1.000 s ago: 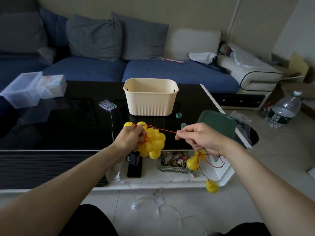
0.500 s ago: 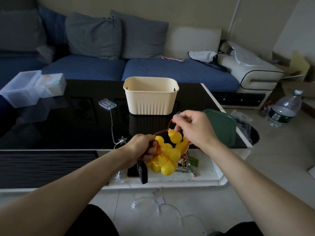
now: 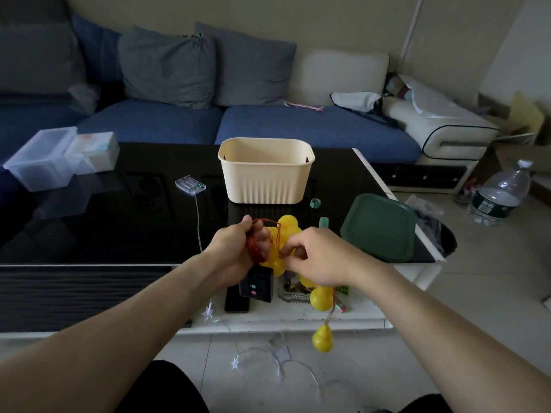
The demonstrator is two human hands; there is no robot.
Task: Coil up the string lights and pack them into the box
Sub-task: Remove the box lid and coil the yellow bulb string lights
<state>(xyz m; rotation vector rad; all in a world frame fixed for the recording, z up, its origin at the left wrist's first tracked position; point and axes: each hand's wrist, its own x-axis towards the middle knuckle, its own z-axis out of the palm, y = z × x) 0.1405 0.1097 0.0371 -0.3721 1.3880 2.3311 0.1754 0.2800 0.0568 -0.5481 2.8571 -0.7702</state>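
Left hand (image 3: 238, 248) is gripping the coiled red cord and yellow gourd lights (image 3: 278, 242) above the counter (image 3: 119, 222) front edge. Right hand (image 3: 319, 257) is pinching the red cord beside them; two gourds (image 3: 322, 317) are dangling below. Cream box (image 3: 265, 174) is sitting behind on the counter.

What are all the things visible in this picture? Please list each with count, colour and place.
string lights: one bundle, yellow bulbs on red cord, held above table edge; two bulbs dangle below
box: one, cream, on black table
lid: one, green, right table corner
battery case: one, clear, left of box
clear containers: two, far left of table
bottle: one, clear, floor at right
sofa: one, blue
left hand: grips red cord coil
right hand: fingers pinch cord
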